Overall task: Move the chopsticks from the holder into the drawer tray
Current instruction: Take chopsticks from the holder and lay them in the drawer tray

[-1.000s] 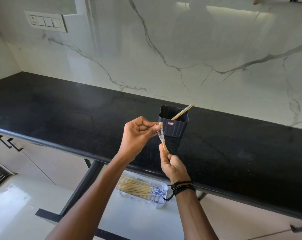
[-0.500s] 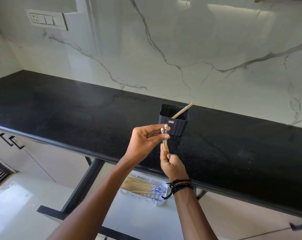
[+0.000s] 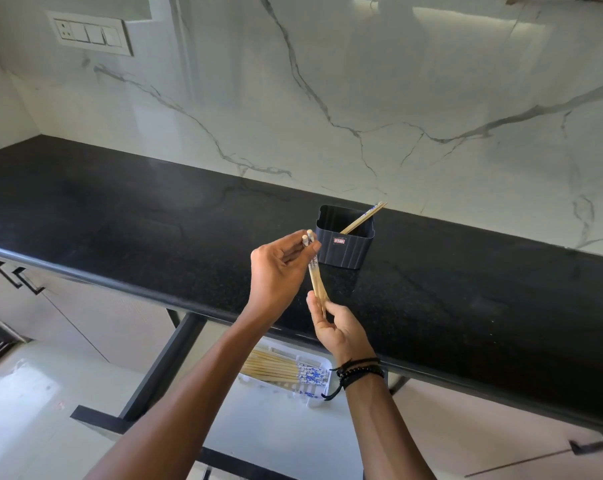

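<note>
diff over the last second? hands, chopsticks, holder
Small change only. The left hand slid from a fingertip pinch on the patterned tops of the held chopsticks to a fuller grip alongside them, and the pair now stands closer together and more upright. The right hand kept pinching the bottom ends. Unchanged: holder with the chopsticks left in it, and the tray below the counter.

Two chopsticks in hand, two left in the one holder, one tray holding a bunch, can't count those.
</note>
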